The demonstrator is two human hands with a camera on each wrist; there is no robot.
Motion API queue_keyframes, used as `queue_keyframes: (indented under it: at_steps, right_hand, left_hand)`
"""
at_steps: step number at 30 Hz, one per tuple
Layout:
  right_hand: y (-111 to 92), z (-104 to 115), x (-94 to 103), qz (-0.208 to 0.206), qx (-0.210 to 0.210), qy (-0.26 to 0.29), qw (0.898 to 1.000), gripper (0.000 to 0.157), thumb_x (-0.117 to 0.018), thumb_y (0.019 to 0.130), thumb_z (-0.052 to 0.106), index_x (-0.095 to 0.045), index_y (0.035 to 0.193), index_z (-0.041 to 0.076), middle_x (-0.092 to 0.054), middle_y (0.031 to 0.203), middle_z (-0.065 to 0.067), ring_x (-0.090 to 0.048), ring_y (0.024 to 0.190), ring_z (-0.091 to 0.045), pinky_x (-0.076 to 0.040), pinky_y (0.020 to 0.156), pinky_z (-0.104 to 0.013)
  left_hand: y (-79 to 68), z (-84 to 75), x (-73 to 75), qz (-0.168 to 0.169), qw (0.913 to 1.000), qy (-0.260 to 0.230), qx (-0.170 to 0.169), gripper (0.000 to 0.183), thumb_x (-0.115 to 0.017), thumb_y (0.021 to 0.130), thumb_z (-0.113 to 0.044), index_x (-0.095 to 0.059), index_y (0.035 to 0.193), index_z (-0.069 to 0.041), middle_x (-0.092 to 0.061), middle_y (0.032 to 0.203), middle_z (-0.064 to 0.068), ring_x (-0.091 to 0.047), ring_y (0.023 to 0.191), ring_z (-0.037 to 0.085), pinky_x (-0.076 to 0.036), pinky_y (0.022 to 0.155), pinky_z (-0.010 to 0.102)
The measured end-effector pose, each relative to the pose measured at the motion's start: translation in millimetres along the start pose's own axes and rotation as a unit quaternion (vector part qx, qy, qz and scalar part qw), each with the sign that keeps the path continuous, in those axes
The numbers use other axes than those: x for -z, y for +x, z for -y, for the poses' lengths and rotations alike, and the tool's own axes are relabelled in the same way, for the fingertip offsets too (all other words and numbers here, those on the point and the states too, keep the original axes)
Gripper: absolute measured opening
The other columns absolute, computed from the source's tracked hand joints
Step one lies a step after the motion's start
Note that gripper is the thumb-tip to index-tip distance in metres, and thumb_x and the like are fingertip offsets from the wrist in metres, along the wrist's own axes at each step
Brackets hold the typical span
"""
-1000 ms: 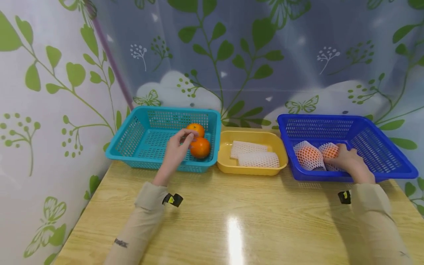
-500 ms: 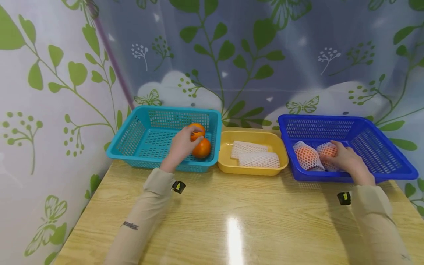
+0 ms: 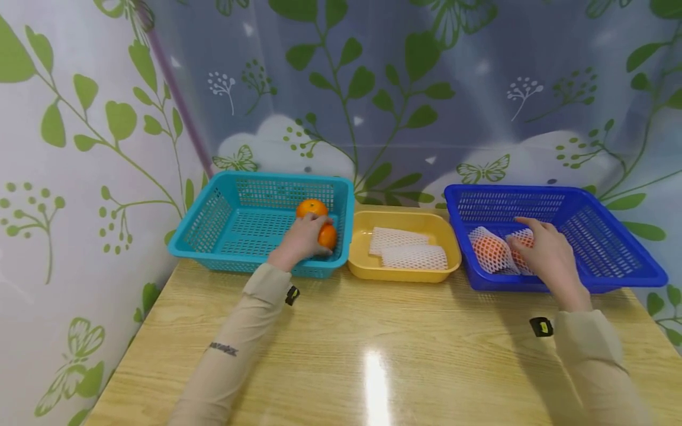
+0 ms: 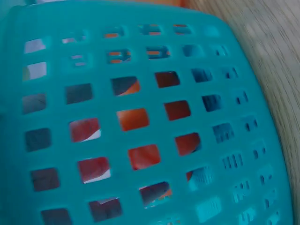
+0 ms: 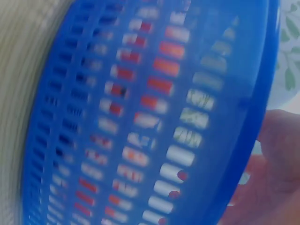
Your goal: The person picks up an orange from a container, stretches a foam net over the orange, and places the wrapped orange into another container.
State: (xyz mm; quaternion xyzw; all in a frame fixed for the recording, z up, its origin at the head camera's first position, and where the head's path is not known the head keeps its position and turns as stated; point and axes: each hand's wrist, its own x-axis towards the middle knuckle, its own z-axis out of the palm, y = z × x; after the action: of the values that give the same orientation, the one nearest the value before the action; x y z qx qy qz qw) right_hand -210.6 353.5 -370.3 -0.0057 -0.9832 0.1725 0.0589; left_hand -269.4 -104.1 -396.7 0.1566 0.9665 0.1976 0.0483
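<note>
With our left hand (image 3: 299, 239) we grip the front orange (image 3: 327, 236) near the right edge of the teal basket (image 3: 250, 231), our right hand (image 3: 552, 253) spread loosely at a netted fruit (image 3: 524, 238) near the front-left corner of the blue basket (image 3: 602, 236).

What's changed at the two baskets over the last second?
The left hand has moved rightward and down and now grips the front orange. The right hand has opened from around the right netted fruit; whether it still touches is unclear. The teal basket, blue basket, yellow tray and white nets stayed put.
</note>
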Motion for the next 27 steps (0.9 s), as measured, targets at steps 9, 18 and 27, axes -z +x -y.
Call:
queue_keyframes:
  at_steps: [9, 18, 27]
  right_hand:
    - [-15.9, 35.9, -14.6, -0.089, 0.072, 0.034, 0.993, 0.044, -0.064, 0.101, 0.025, -0.057, 0.139, 0.003, -0.052, 0.135, -0.037, -0.055, 0.097, -0.051, -0.045, 0.075, -0.064]
    - [-29.9, 81.5, -34.1, -0.202, 0.199, 0.108, 0.953, 0.029, -0.074, 0.091, 0.004, -0.071, 0.12, 0.006, -0.068, 0.119, -0.022, -0.06, 0.105, -0.045, -0.048, 0.083, -0.059]
    - [-38.2, 130.6, -59.9, -0.215, 0.334, 0.153, 0.905, 0.039, -0.077, 0.085, -0.002, -0.07, 0.122, 0.007, -0.07, 0.116, -0.012, -0.063, 0.108, -0.033, -0.051, 0.088, -0.049]
  left_hand:
    - [4.5, -0.6, -5.1, -0.008, 0.9991, 0.019, 0.036, 0.074, -0.087, 0.081, -0.025, -0.05, 0.144, -0.012, -0.05, 0.139, 0.026, -0.051, 0.122, 0.046, -0.051, 0.095, 0.057]
    - [-4.4, -9.6, 12.0, -0.098, 0.9917, -0.078, 0.026, 0.074, -0.083, 0.085, -0.034, -0.047, 0.144, -0.007, -0.053, 0.136, 0.026, -0.059, 0.113, 0.042, -0.052, 0.093, 0.056]
    - [-22.6, -31.3, 23.8, -0.085, 0.9544, -0.285, 0.029, 0.073, -0.068, 0.095, -0.049, -0.039, 0.152, -0.012, -0.052, 0.142, 0.017, -0.059, 0.119, 0.033, -0.054, 0.093, 0.047]
